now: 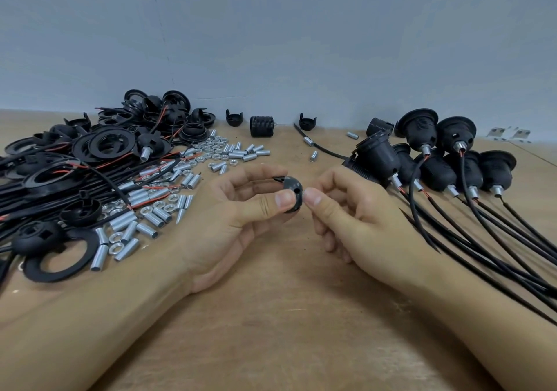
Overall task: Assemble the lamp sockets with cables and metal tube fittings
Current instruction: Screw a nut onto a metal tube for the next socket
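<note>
Left hand [241, 209] pinches the small black domed plastic socket cap [291, 191] hole-up for threading, while right hand [346, 209], at three o'clock, pinches closed on something unidentifiable.

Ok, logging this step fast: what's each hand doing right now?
Left hand: holds the black socket cap between thumb and fingers.
Right hand: pinches something small at the cap; what it is cannot be told.

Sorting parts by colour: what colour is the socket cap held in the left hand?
Black. The socket cap shows best in the head view, pinched by the left hand.
</note>
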The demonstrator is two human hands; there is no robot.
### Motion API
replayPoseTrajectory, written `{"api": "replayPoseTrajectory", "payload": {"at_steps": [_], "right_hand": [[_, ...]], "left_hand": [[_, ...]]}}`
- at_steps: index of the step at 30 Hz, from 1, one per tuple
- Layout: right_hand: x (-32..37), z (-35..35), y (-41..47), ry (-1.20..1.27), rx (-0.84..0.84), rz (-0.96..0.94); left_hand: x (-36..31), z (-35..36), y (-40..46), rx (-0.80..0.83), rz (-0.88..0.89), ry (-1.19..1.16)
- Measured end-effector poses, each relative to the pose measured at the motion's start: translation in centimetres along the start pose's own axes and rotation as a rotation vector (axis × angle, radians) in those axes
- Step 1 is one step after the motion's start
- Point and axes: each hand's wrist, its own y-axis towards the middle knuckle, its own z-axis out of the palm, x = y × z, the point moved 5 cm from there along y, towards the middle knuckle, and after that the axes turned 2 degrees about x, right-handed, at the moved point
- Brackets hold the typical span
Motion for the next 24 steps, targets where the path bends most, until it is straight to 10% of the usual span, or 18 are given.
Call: {"api": "replayPoseTrajectory", "payload": {"at_steps": [24], "right_hand": [[-0.45,0.02,0.22,0.111,0.055,0.052]], "left_hand": [[-0.16,0.03,-0.04,-0.005,0.030,0.041]]}}
